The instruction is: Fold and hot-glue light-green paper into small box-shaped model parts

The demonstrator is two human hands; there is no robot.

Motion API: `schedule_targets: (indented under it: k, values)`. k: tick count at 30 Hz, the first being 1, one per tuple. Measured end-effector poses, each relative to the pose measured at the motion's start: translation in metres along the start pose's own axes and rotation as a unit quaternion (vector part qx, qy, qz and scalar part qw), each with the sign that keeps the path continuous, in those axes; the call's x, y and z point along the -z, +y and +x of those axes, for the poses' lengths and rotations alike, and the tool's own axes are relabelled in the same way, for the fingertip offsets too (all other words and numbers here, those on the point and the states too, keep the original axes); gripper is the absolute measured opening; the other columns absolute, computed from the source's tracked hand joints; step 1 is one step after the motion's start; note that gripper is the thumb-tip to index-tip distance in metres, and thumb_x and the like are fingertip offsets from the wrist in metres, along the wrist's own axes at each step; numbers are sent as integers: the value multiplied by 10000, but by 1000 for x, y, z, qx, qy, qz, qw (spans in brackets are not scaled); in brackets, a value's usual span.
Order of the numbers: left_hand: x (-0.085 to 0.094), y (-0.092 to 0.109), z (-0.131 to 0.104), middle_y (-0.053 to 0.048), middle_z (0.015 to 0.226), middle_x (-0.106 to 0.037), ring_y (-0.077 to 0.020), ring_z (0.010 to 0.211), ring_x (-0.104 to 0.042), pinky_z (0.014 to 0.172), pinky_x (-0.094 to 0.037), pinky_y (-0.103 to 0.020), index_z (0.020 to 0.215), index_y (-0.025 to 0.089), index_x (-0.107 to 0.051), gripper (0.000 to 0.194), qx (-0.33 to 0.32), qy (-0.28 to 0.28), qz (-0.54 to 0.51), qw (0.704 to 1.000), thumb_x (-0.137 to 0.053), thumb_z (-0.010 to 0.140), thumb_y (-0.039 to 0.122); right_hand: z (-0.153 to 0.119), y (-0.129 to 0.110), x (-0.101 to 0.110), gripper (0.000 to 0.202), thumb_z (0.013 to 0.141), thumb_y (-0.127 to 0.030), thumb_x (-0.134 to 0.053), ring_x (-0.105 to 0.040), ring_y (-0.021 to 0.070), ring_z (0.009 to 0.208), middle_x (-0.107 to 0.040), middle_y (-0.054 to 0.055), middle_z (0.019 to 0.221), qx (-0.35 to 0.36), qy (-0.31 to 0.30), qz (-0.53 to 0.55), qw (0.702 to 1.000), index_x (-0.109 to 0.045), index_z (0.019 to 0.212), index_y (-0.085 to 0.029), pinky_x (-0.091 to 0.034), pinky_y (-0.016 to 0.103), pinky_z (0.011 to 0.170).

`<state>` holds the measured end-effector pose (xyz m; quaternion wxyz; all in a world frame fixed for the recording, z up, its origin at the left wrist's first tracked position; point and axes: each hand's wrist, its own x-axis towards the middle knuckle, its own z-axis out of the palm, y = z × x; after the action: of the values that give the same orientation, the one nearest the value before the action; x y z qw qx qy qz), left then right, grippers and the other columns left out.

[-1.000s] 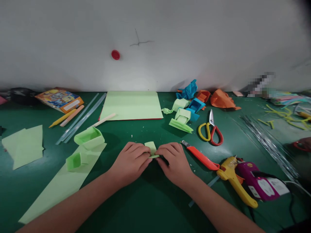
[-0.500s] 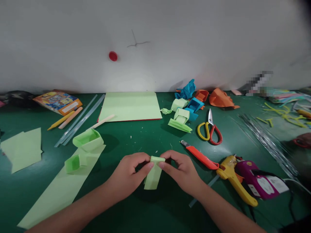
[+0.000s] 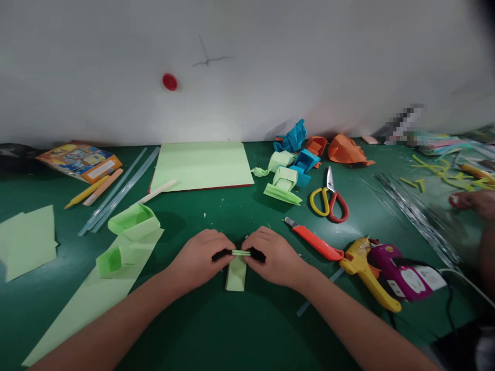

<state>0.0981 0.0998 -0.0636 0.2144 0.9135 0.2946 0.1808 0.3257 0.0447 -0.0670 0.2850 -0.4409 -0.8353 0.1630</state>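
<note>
The small folded green paper (image 3: 235, 278) is right between the fingers of both hands. The left hand (image 3: 201, 257) pinches one end of its top fold, and the right hand (image 3: 274, 260) pinches the other end. A flat flap hangs down toward the person, just below the fingertips. I can't tell how many layers are in the fold.

The step now looks like making a fold and squeezing it neat. I think the next move needs both hands to keep the edges lined up, then press evenly along the fold so it doesn't go crooked. The flap could slip if one side is pinched too softly.

Off to the left of the fingers, two little green paper boxes (image 3: 135, 222) (image 3: 109, 262) sit by a long green strip (image 3: 87, 309). The orange cutter (image 3: 317, 244) is near the right fingers, on their right side. The scissors (image 3: 329, 180) are farther away, past the cutter.
</note>
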Motion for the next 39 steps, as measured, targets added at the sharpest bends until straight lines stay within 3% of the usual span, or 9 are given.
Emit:
schedule_targets:
  k: [6, 9, 14, 18, 23, 29, 39]
  values:
    - [5, -7, -4, 8, 948, -741, -193, 853, -609, 736, -369, -353, 958, 212, -663, 89, -132, 25, 113, 984, -585, 976, 172, 1, -1, -7, 113, 873, -97, -605, -556, 222, 862, -726, 58, 953, 69, 5, -101, 993, -631, 932, -190, -400, 371, 783]
    - [6, -4, -5, -14, 961, -726, -201, 855, -584, 740, -364, -361, 924, 193, -651, 146, -167, 39, 168, 971, -531, 988, 140, 1, -1, -7, 105, 856, -93, -609, -546, 216, 859, -719, 52, 970, 83, -2, -139, 987, -616, 894, -191, -398, 369, 778]
    - [7, 2, -4, -23, 900, -705, -192, 776, -543, 688, -343, -365, 869, 182, -641, 212, -198, 39, 218, 955, -488, 1001, 117, 2, -7, 1, 112, 830, -160, -646, -567, 226, 934, -701, 62, 1044, 58, -42, -92, 993, -607, 931, -189, -409, 378, 827]
    - [11, 5, -4, -29, 911, -720, -196, 807, -562, 679, -343, -368, 915, 192, -672, 210, -220, 30, 244, 944, -495, 1007, 128, 2, -12, 7, 62, 882, -216, -633, -573, 236, 979, -693, 68, 1086, 41, -64, -59, 995, -590, 922, -199, -405, 392, 862]
    - [18, 8, -5, -43, 975, -739, -217, 885, -592, 722, -375, -391, 949, 208, -703, 202, -196, -19, 238, 951, -514, 986, 147, 1, -13, 7, 62, 877, -175, -626, -557, 229, 967, -679, 50, 1106, 11, -74, -60, 995, -585, 896, -217, -388, 395, 846]
    - [19, 11, -5, -65, 1004, -743, -259, 976, -602, 790, -397, -425, 969, 206, -715, 230, -152, -59, 197, 967, -521, 1007, 324, 3, -15, 8, 76, 850, -198, -654, -528, 236, 954, -660, 60, 1104, 3, -82, -57, 995, -587, 882, -214, -378, 396, 831]
    - [12, 15, -6, -67, 1132, -723, -310, 1152, -572, 945, -424, -476, 973, 238, -726, 126, -80, -9, 167, 983, -608, 955, 278, 2, -19, 5, 71, 842, -145, -616, -492, 225, 898, -638, 54, 1036, -28, -76, -79, 994, -587, 847, -209, -365, 385, 798]
